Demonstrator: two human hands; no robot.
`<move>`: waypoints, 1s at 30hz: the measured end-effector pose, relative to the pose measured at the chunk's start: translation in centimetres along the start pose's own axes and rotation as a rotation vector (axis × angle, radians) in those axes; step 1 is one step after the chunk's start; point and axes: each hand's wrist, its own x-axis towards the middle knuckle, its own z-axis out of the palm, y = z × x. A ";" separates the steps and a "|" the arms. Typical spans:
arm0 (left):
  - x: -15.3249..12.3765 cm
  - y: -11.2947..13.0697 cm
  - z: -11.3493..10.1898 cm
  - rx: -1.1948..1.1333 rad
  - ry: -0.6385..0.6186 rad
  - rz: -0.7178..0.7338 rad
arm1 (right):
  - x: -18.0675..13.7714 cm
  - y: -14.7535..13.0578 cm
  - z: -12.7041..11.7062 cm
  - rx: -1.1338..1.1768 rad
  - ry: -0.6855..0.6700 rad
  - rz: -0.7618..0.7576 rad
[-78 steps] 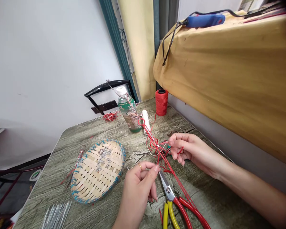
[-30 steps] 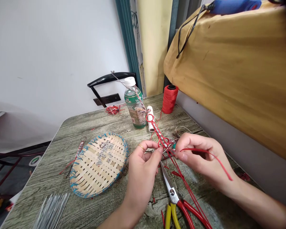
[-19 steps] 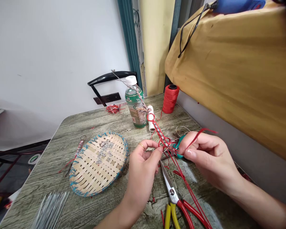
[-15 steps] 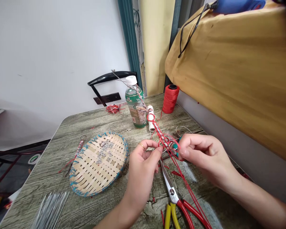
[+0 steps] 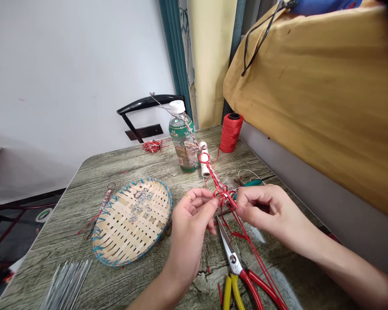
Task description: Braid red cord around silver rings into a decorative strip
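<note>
A red braided cord with silvery-white pieces along it runs slanting from a red ring beside the bottle down between my hands. My left hand pinches red cord at the braid's lower left with thumb and forefinger. On the other side, my right hand has its fingers closed on a red strand; the strand's end in the grip is hidden. Loose red loops surround the braid's working end. Long red cords trail toward the lower right. Beneath the hands lie scissors with red handles, blades pointing away.
A woven bamboo tray holds small silvery beads. Behind stand a plastic bottle, a white thread spool and a red thread spool. Thin metal rods lie front left. Yellow-handled pliers or cutters are beside the scissors.
My right hand has moved slightly left and down, closer to the braid, and its strand is less stretched out. My left hand keeps its pinch nearly in place.
</note>
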 end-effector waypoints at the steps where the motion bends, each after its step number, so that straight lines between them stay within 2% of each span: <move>1: 0.0 0.0 0.0 -0.005 -0.001 -0.005 | 0.1 0.0 0.0 -0.001 0.002 0.003; 11: 0.4 -0.4 -0.3 0.098 0.021 0.007 | 0.3 0.2 0.0 0.004 -0.019 0.014; 17: 0.7 -1.6 -1.3 0.240 0.037 -0.130 | 0.2 0.7 -0.5 0.013 0.060 -0.063; 22: 1.3 -2.6 -2.4 0.433 -0.054 -0.158 | 0.2 1.0 -1.0 0.128 0.104 -0.067; 26: 1.1 -2.2 -3.0 0.575 -0.137 -0.100 | 0.2 0.9 -1.4 0.294 0.083 -0.107; 30: 0.8 -1.3 -3.4 0.849 -0.239 0.019 | 0.1 0.5 -1.7 0.490 0.007 -0.092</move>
